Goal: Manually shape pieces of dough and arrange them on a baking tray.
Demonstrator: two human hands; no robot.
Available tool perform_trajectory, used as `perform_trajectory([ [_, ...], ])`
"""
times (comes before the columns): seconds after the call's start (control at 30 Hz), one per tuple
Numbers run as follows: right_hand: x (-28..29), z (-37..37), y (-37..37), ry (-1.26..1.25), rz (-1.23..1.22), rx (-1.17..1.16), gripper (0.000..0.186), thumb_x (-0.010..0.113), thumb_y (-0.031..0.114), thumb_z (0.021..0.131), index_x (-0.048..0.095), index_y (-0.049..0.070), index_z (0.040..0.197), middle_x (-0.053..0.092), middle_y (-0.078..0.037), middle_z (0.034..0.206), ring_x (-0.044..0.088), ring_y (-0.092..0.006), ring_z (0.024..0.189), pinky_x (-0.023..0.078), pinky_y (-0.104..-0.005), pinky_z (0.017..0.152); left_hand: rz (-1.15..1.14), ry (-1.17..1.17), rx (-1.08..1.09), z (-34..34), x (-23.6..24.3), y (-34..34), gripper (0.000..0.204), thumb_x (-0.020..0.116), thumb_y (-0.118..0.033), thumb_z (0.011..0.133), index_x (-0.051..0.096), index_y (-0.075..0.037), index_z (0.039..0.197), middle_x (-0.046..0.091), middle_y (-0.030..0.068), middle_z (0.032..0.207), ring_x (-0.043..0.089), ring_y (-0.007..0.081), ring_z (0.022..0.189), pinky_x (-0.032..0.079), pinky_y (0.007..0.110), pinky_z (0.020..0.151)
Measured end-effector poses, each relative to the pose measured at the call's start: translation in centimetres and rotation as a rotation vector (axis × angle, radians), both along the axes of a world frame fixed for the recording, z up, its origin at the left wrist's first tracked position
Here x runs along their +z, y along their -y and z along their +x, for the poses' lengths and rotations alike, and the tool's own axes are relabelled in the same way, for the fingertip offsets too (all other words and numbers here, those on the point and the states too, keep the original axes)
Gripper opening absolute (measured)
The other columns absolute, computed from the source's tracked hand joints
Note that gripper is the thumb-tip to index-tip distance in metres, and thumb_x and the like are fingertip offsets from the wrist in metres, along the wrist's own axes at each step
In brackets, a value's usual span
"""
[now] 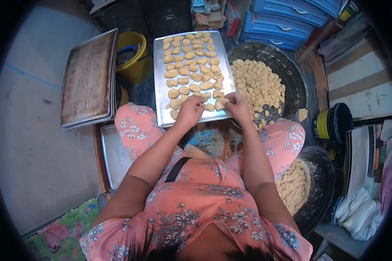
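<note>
A silver baking tray [160, 93] rests in front of me near my knees, covered with rows of small tan dough pieces [189, 55]. Over its near edge, my left hand [191, 111] has its fingers drawn together in a pinch; what lies between them, if anything, is hidden. At the near right corner, my right hand [239, 108] pinches a dough piece [220, 104] between thumb and fingers, low against the metal. Right beside the tray, a wide black basin [294, 71] holds a large heap of similar dough pieces [258, 85].
Stacked used baking trays [88, 78] lean at the left beside a yellow bucket [137, 61]. A second dark basin [320, 191] with crumbly dough [294, 187] sits by my right thigh. Blue drawers [287, 24] stand at the back; a black tub [339, 124] is at the right.
</note>
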State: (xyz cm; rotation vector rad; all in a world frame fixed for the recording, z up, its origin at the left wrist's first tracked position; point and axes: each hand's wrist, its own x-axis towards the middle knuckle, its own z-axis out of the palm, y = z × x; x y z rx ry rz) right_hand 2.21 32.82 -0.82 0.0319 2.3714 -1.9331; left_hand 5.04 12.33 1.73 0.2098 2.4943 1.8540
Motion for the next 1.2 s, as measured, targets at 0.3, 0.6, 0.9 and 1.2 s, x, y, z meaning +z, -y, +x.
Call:
perform_trajectory([
  [0.3, -1.4, 0.5, 0.6, -0.083, 0.372, -0.020, 0.028, 0.064, 0.017, 0.077, 0.065, 0.003, 0.101, 0.061, -0.017, 0.098, 0.060, -0.0305, 0.091, 0.048, -0.0380, 0.079, -0.917, -0.461, -0.014, -0.4, -3.3, -1.5, 0.012, 0.067, -0.021, 0.076, 0.067, -0.012, 0.083, 0.060, 0.0035, 0.086, 0.055, 0.0250, 0.092, 0.039, 0.038, 0.082],
  [0.6, 0.1, 1.5, 1.9, -0.294, 0.570, 0.104, 0.042, 0.075, 0.015, 0.070, 0.062, 0.003, 0.108, 0.055, -0.016, 0.098, 0.057, -0.0335, 0.090, 0.047, -0.0388, 0.081, -0.915, -0.503, -0.047, 0.8, -3.4, 0.9, 0.009, 0.058, -0.013, 0.076, 0.063, -0.009, 0.082, 0.057, 0.0068, 0.085, 0.055, 0.0255, 0.091, 0.040, 0.040, 0.082],
  [0.9, 2.8, 2.6, 5.5, -0.298, 0.947, 0.272, 0.038, 0.071, 0.020, 0.069, 0.063, 0.011, 0.105, 0.055, -0.010, 0.103, 0.049, -0.0285, 0.101, 0.036, -0.0397, 0.086, -0.932, -0.442, 0.177, 3.7, -2.1, 4.6, 0.016, 0.061, -0.010, 0.073, 0.061, -0.010, 0.089, 0.057, 0.0086, 0.098, 0.052, 0.0284, 0.096, 0.039, 0.041, 0.079],
  [1.2, 2.5, 3.1, 7.4, -0.494, 0.773, 0.188, 0.045, 0.068, 0.024, 0.074, 0.059, 0.010, 0.115, 0.051, -0.013, 0.118, 0.044, -0.0297, 0.113, 0.028, -0.0434, 0.096, -0.980, -0.399, 0.170, 0.4, -2.3, 4.6, 0.065, 0.046, -0.050, 0.089, 0.041, -0.004, 0.135, 0.038, 0.0178, 0.140, 0.031, 0.0328, 0.133, 0.020, 0.048, 0.108],
])
